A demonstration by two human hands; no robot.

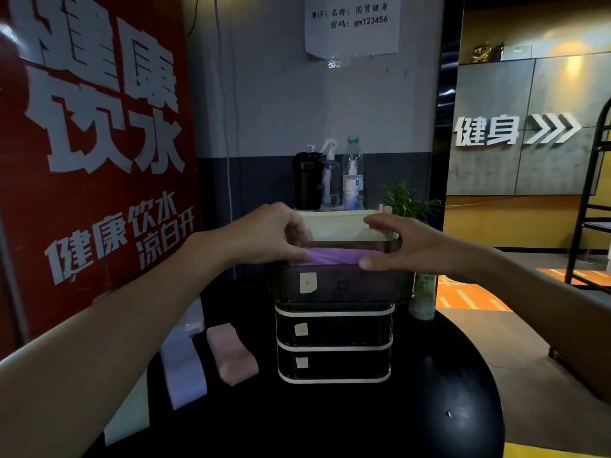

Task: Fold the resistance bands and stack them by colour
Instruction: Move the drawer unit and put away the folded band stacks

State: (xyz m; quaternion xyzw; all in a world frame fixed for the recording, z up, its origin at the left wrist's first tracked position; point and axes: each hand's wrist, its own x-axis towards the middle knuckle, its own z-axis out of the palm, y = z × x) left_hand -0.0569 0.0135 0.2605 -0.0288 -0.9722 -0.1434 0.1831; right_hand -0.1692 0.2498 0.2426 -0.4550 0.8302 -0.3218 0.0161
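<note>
Purple band (334, 256), pinched at its left end by the left hand (264, 236) and steadied by the open-fingered right hand (406, 246), may snag on the drawer (347, 285) rim and unfold.

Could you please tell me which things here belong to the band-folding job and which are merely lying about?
Part of the job: purple band, top drawer, left hand, right hand, pink band, pale band.

Lying about: black flask, spray bottle, water bottle, plant, green bottle.
</note>
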